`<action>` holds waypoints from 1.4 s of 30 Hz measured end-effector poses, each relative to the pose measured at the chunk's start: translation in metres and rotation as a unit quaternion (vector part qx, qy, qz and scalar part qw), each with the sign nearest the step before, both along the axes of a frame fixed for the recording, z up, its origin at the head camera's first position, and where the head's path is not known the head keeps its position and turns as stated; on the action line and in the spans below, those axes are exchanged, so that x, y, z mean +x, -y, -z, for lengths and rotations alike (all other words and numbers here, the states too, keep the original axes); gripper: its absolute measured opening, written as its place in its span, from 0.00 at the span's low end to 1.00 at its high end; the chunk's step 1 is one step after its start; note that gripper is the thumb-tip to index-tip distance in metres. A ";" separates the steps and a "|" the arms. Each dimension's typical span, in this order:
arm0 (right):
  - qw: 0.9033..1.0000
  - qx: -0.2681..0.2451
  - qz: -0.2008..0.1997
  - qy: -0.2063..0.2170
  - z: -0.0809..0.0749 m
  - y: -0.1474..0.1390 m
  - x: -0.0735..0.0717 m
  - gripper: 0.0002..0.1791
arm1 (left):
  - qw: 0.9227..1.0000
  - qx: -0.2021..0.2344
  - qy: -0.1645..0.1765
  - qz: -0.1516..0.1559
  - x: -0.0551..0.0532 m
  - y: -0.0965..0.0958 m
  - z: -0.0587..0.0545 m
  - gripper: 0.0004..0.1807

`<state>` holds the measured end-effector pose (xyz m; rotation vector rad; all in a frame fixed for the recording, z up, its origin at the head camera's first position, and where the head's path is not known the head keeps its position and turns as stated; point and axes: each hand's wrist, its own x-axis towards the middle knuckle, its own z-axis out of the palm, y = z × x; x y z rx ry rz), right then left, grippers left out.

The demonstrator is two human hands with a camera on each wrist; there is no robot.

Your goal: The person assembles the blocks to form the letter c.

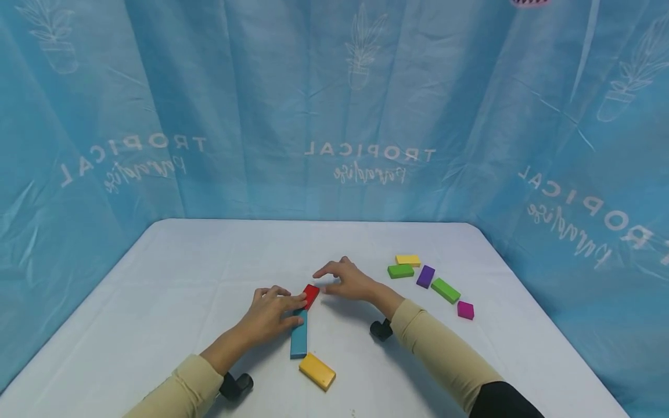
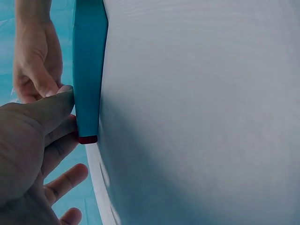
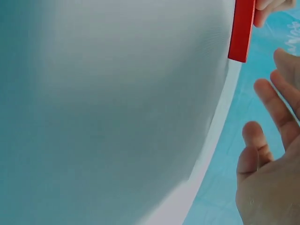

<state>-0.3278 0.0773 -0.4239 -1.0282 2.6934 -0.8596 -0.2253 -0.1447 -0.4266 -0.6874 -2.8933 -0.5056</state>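
A red block (image 1: 311,295) lies tilted at the far end of a long blue block (image 1: 299,337), and the two appear to meet there. My left hand (image 1: 269,316) rests at their join, index finger on the red block and thumb against the blue block (image 2: 89,70). Its other fingers are spread, as the left wrist view shows. Just right of the red block (image 3: 242,30), my right hand (image 1: 351,281) hovers with fingers apart and holds nothing. Near the blue block's close end lies a yellow block (image 1: 317,371), set at an angle.
On the right of the white table (image 1: 172,278) lie a pale yellow block (image 1: 407,260), a green block (image 1: 400,271), a purple block (image 1: 425,276), another green block (image 1: 446,290) and a magenta block (image 1: 466,310). A blue curtain (image 1: 272,116) hangs behind.
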 end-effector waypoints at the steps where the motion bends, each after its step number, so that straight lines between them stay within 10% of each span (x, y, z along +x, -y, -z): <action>1: 1.000 -0.004 0.008 0.000 0.000 -0.004 0.001 0.19 | 1.000 0.000 0.000 0.000 0.000 0.000 0.000 0.24; 16: 0.987 -0.040 0.157 -0.016 -0.003 -0.089 0.009 0.20 | 1.000 0.009 -0.005 -0.002 0.000 0.001 0.004 0.23; 30: 0.955 -0.004 0.295 -0.019 -0.008 -0.159 -0.024 0.22 | 1.000 0.020 -0.012 0.006 -0.001 0.003 0.007 0.24; 42: 0.947 0.055 0.315 0.030 -0.003 -0.180 -0.045 0.23 | 1.000 0.016 -0.003 -0.003 0.000 0.001 0.005 0.23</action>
